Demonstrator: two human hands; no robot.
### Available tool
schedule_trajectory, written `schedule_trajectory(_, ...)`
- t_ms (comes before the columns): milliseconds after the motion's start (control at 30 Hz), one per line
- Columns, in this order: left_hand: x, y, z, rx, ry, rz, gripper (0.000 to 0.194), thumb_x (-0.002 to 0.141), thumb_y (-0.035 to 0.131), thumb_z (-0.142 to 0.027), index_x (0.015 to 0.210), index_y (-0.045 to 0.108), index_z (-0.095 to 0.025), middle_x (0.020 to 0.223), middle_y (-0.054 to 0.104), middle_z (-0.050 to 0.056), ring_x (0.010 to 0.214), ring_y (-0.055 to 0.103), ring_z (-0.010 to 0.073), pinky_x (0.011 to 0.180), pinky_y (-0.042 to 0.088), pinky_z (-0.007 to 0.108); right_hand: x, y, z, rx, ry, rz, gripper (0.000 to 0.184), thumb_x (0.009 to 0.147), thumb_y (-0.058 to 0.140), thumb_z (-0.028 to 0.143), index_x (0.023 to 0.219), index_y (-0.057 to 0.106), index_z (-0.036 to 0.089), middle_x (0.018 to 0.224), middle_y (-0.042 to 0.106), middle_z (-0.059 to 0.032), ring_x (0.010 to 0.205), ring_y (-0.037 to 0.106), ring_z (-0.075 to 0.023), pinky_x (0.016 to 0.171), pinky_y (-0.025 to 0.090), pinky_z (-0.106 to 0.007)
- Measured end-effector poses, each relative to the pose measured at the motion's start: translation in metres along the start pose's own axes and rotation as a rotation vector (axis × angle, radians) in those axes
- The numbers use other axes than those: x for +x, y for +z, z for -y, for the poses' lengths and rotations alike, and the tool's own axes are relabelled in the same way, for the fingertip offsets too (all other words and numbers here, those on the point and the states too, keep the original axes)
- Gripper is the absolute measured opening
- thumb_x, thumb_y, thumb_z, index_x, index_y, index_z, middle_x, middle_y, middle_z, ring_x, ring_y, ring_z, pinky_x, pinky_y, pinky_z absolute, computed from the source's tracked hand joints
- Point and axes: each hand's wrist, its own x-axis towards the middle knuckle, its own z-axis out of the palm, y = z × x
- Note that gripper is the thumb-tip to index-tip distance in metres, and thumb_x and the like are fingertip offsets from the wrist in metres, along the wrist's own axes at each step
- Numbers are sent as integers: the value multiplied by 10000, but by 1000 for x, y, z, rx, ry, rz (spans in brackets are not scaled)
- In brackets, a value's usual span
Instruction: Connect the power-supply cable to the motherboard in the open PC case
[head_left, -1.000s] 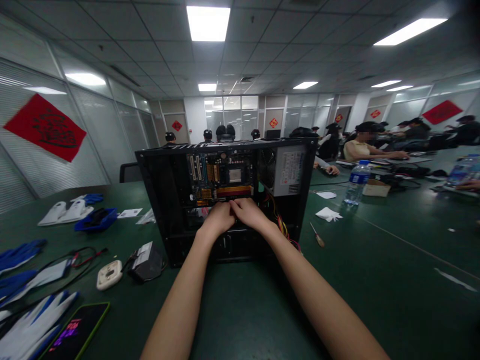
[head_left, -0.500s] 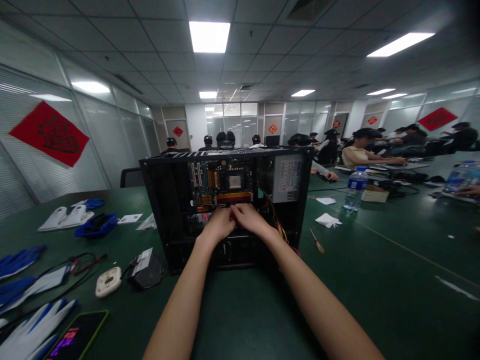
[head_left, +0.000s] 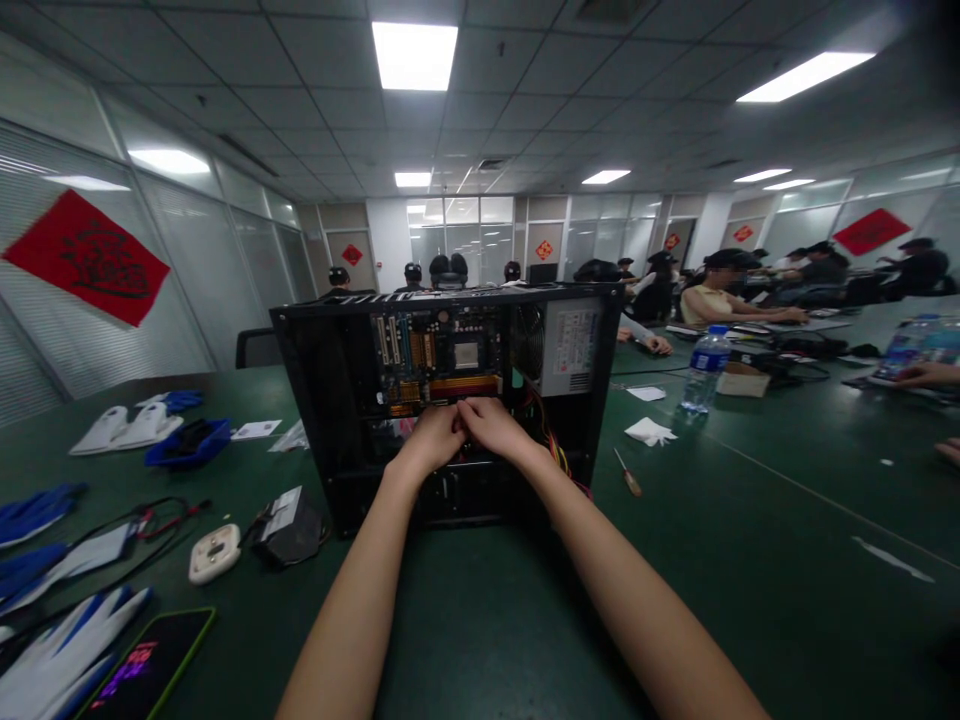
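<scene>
An open black computer case (head_left: 315, 410) stands upright on the green table in front of me. Inside it are a motherboard (head_left: 409, 345) with a bare processor area and orange slots, and a grey power supply (head_left: 574, 345) at the upper right. Both my left hand (head_left: 433, 438) and my right hand (head_left: 491, 425) reach into the case just below the motherboard's lower edge, their fingertips meeting. The fingers of each are curled closed, and whatever lies between them is hidden. Yellow and red cables (head_left: 556, 452) hang beside my right wrist.
To the left lie a black boxy part (head_left: 289, 530), a white square piece (head_left: 214, 553), a phone (head_left: 150, 665), gloves (head_left: 71, 640) and a blue tray (head_left: 187, 443). On the right are a screwdriver (head_left: 628, 474), crumpled tissue (head_left: 650, 432) and a water bottle (head_left: 705, 370). Other people sit beyond.
The view has shifted slightly, so the case and table items appear a little higher and further left. Both hands stay together at the same spot inside the case.
</scene>
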Motion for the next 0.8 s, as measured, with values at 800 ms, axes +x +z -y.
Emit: schedule_trajectory(800, -5, 3, -7, 88, -152, 222, 213, 838, 528, -216, 802, 728, -152, 867, 758, 149, 765, 695, 246, 609, 407, 296, 1, 9, -3, -402, 199, 263, 427, 1036, 385, 294, 993, 773, 123, 1091, 743, -207, 1025, 709, -268, 795, 464, -300)
